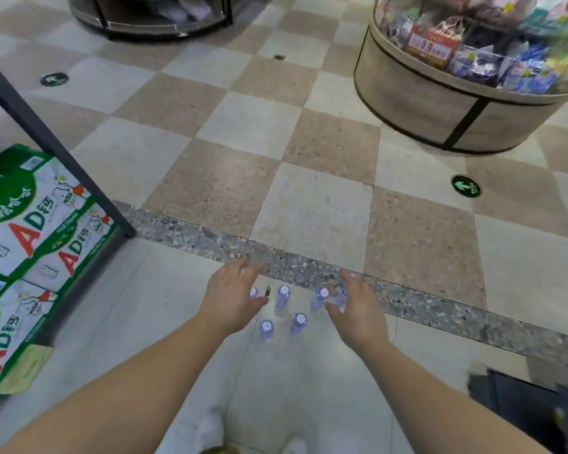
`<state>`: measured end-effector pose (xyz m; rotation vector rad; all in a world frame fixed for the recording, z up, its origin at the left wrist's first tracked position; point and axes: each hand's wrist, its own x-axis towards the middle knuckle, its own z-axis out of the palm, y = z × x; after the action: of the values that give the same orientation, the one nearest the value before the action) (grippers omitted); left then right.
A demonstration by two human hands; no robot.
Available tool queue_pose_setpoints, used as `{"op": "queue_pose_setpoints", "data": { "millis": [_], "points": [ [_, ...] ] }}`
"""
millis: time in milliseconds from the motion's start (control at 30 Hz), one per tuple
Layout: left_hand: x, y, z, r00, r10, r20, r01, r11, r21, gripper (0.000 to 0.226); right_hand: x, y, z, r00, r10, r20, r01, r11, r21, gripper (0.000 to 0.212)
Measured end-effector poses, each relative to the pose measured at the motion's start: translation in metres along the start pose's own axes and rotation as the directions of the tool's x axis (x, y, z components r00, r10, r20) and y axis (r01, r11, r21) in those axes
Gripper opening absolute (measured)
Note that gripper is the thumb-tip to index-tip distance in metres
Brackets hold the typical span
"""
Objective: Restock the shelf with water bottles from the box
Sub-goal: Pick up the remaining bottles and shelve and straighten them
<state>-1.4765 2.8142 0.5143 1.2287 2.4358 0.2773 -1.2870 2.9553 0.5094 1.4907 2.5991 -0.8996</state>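
Currently I read both hands as open, fingers straight and spread, holding nothing. My left hand (233, 294) hovers over the left side of a cluster of water bottles (298, 322); its thumb overlaps the leftmost cap in view. My right hand (358, 306) hovers over the right side, its thumb in front of the rightmost bottle. Contact cannot be confirmed for either.

At least 5 bottles stand upright on the floor (309, 204) between the hands, pale caps up, a 6th partly hidden behind the right hand. Label text is too blurred to read.

At left, green-and-white cartons (30, 231) printed with red "AD" and further script I cannot read sit beneath a dark metal shelf frame (63, 155). At upper right, a round display bin (440, 103) holds packaged goods and a red price card reading "0.9".

Flooring is a checkered pattern of beige and brown tiles, crossed by a speckled grey strip. A round green floor sticker (466, 186) carries a white arrow. White shoes (210, 430) appear at the bottom edge.
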Motion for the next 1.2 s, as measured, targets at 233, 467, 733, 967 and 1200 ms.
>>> {"op": "queue_pose_setpoints", "data": {
  "millis": [233,467,733,967,1200],
  "points": [
    [0.069,-0.053,0.115,0.991,0.036,0.128,-0.03,0.998,-0.049,0.067,0.06,0.043,0.12,0.992,0.099,0.076,-0.096,0.995,-0.041,0.063],
    [0.119,-0.097,0.272,0.97,0.054,0.236,-0.049,0.998,-0.024,0.058,0.115,0.12,0.249,0.971,0.173,0.166,-0.16,0.983,-0.092,0.066],
    [0.179,-0.139,0.409,0.929,0.043,0.366,-0.067,0.996,0.052,0.078,0.182,0.19,0.371,0.966,0.161,0.2,-0.148,0.986,-0.08,0.064],
    [0.196,-0.155,0.449,0.918,0.019,0.397,-0.026,1.0,0.014,0.043,0.207,0.211,0.405,0.972,0.182,0.148,-0.17,0.981,-0.088,0.028],
    [0.174,-0.128,0.376,0.915,0.07,0.398,-0.076,0.997,-0.001,0.025,0.162,0.184,0.336,0.971,0.144,0.193,-0.131,0.988,-0.083,0.028]
  ]
}}
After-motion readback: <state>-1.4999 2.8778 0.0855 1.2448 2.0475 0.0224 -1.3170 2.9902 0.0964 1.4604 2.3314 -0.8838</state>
